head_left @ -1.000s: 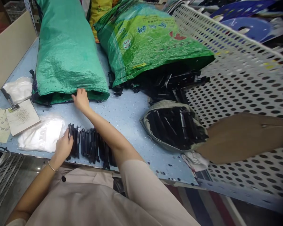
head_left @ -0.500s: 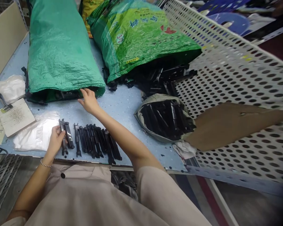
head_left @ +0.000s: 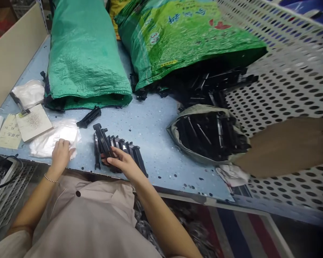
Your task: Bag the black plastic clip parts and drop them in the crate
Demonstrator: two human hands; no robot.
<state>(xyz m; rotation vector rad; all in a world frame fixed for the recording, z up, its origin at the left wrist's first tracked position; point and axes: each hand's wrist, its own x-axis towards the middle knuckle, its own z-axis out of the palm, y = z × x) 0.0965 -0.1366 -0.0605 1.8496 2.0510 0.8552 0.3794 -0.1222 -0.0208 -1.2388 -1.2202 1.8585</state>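
My right hand (head_left: 121,161) is wrapped round some long black plastic parts (head_left: 102,139), raised at a tilt at the left end of a row. The other black plastic parts (head_left: 136,156) of that row lie side by side near the table's front edge. My left hand (head_left: 61,156) has its fingers curled on the edge of a clear plastic bag (head_left: 47,141), part of a flat pile; its fingertips are partly hidden. Behind the row, a few more black parts (head_left: 89,117) lie together on the table.
A green woven sack (head_left: 86,61) and a printed green sack (head_left: 183,39) lie at the back, black parts spilling from the printed one. An open grey-green bag (head_left: 174,139) of black parts stands right, by a perforated white panel (head_left: 293,89). A notepad (head_left: 33,122) lies left.
My right hand has moved from the green sack's mouth to the row and taken hold of black parts. My left hand has let go of its parts and moved onto the plastic bags.
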